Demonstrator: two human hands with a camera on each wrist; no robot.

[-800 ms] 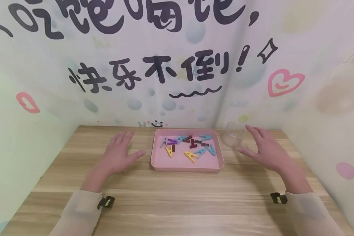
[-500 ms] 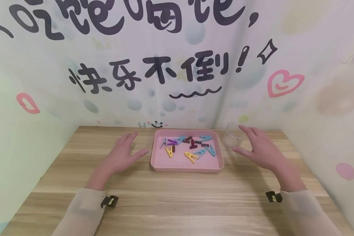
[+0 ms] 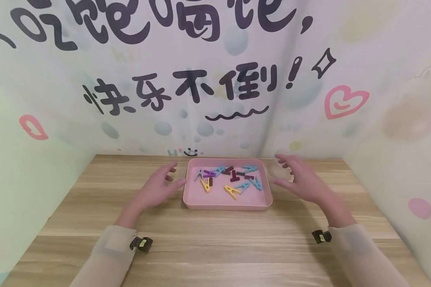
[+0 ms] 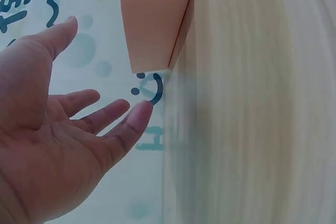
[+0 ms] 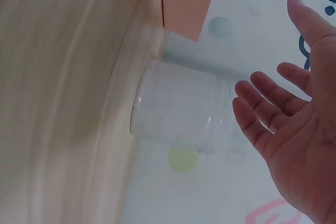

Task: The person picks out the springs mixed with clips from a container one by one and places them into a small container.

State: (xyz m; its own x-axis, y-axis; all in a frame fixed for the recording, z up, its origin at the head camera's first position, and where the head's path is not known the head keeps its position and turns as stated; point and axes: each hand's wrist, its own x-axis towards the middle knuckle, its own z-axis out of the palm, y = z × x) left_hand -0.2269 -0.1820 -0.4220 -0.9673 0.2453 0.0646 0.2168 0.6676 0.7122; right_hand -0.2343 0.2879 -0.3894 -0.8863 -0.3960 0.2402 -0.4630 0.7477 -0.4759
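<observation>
A pink tray (image 3: 228, 207) sits at the back middle of the table. In it lie several clothespins: yellow (image 3: 232, 191), blue (image 3: 256, 183) and a purple one (image 3: 210, 173). Small dark maroon pieces (image 3: 235, 176) lie among them, their kind too small to tell. My left hand (image 3: 157, 189) hovers by the tray's left side, fingers loosely spread and holding nothing. Past the tray's right side is my right hand (image 3: 303, 181), also holding nothing. It partly covers a clear jar (image 5: 176, 106) in the head view; the right wrist view shows the jar upright and apart from the fingers.
The wooden table (image 3: 215, 247) meets a white patterned back wall (image 3: 147, 135) right behind the tray and jar. Side walls (image 3: 391, 159) bound it left and right. Black wrist cameras (image 3: 141, 243) are strapped over both sleeves.
Both hands have moved inward towards the tray, the left one to the right and the right one to the left. The right hand now covers more of the jar. The tray's contents look unmoved.
</observation>
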